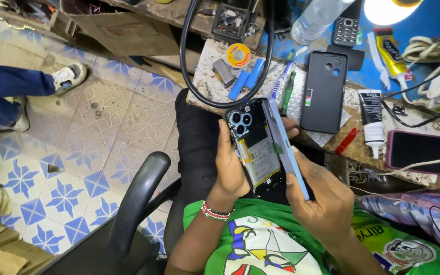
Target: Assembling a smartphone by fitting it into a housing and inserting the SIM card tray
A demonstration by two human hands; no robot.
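Observation:
My left hand (230,165) grips an opened smartphone (255,147) from its left side, with the battery, camera cluster and inner parts showing. My right hand (322,198) holds the phone's light blue back cover (287,147), which stands on edge along the phone's right side, partly lifted away. Both hands are above my lap, over black trousers and a green printed shirt, just in front of the workbench edge.
The cluttered workbench (207,81) holds a black phone case (324,91), a button phone (346,25), glue tubes (390,51), a white tube (372,119), blue batteries (245,76), a solder roll (238,55), screwdrivers, a looped black cable (184,56) and a pink-cased phone (423,153). A chair armrest (138,201) is left. Another person's legs (11,84) stand on the tiled floor.

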